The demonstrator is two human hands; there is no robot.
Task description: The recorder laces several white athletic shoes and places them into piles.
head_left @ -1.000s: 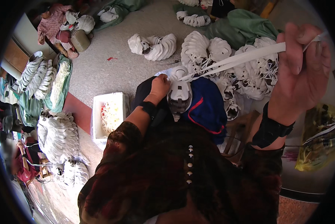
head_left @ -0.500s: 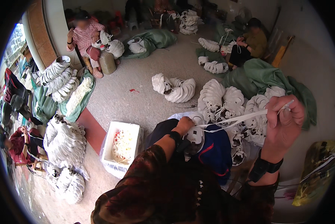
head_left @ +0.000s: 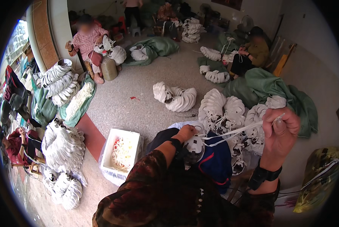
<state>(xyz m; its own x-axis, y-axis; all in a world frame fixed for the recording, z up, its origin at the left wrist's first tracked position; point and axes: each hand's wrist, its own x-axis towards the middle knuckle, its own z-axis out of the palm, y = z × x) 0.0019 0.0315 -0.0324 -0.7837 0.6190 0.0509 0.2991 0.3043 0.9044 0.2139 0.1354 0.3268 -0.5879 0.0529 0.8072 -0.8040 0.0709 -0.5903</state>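
Observation:
On my lap rests a white shoe upper [head_left: 194, 145], with my left hand [head_left: 187, 132] closed on its far end. A white shoelace [head_left: 235, 132] runs from the shoe upper out to the right in two strands. Its other end is pinched in the curled fingers of my right hand [head_left: 281, 126], raised well away from the shoe. The lace looks nearly taut, and a short tip pokes out above my right fingers. Dark blue cloth [head_left: 217, 160] with a red stripe lies under the shoe. My left fingertips are partly hidden.
A white foam box [head_left: 120, 151] of laces stands to my left. Bundles of white shoe uppers [head_left: 222, 109] lie beyond my lap, others [head_left: 63, 145] at the left. Green sacks [head_left: 269, 85] lie at the right. Several people sit working around the room, one person [head_left: 88, 41] at the back left.
My right hand has come slightly lower and left, still pinching the lace. My left hand stays on the shoe upper. The person at the back left has moved a hand outward.

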